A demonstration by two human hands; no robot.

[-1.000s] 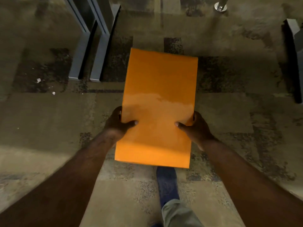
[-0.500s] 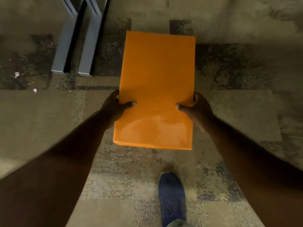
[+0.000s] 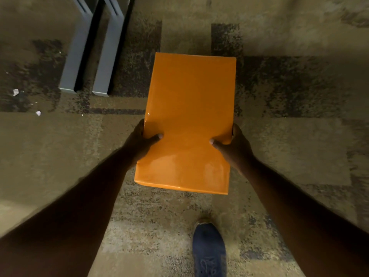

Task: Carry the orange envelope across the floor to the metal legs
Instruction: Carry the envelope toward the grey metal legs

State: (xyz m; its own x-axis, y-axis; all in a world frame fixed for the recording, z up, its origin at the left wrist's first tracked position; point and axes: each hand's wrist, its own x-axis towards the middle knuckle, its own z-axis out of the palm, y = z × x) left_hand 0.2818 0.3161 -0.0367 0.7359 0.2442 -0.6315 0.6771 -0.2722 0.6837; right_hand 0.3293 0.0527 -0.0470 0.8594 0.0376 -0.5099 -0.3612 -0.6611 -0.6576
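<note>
I hold a glossy orange envelope [image 3: 189, 120] flat out in front of me, above the carpet. My left hand [image 3: 139, 142] grips its left edge, thumb on top. On the opposite edge my right hand [image 3: 234, 146] grips the same way. Two grey metal legs [image 3: 90, 50] lie on the floor ahead and to the left of the envelope, side by side, their near ends roughly level with the envelope's middle.
Patchy tan and dark carpet [image 3: 299, 136] covers the floor. Small white scraps [image 3: 15, 91] lie left of the metal legs. My blue shoe [image 3: 208, 248] is planted below the envelope.
The metal legs have drawn closer and shifted in view as I step forward. Both hands keep the same grip on the envelope. My blue shoe has moved forward.
</note>
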